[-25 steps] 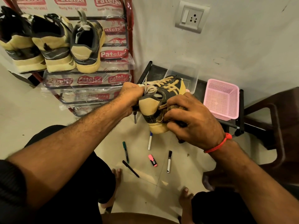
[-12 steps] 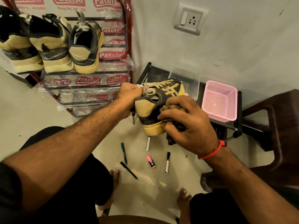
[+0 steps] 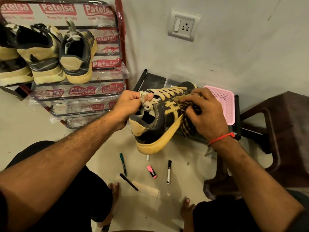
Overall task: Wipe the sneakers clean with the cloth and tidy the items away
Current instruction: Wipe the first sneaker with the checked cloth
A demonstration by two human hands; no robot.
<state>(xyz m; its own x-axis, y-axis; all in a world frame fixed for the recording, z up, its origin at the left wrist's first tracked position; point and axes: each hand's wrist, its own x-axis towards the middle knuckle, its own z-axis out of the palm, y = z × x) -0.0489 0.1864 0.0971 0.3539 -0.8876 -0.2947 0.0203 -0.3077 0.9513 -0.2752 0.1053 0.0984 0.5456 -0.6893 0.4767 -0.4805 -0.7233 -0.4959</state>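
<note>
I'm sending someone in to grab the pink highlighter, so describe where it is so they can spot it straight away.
Start at the dark stool holding the pink basket by the wall, then look down at the floor tiles in front of it, where several pens lie scattered. The pink highlighter lies between the green marker and the white marker. It alone is short, stubby and pink.

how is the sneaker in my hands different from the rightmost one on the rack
The held sneaker is up in the air, gripped by the left hand at the laces and pressed by the right hand with the cloth; the rack sneaker rests untouched on the shoe rack. The held sneaker shows its side stripes, while the rack sneaker shows its heel. Both are dark with tan trim and yellowish soles.
</note>
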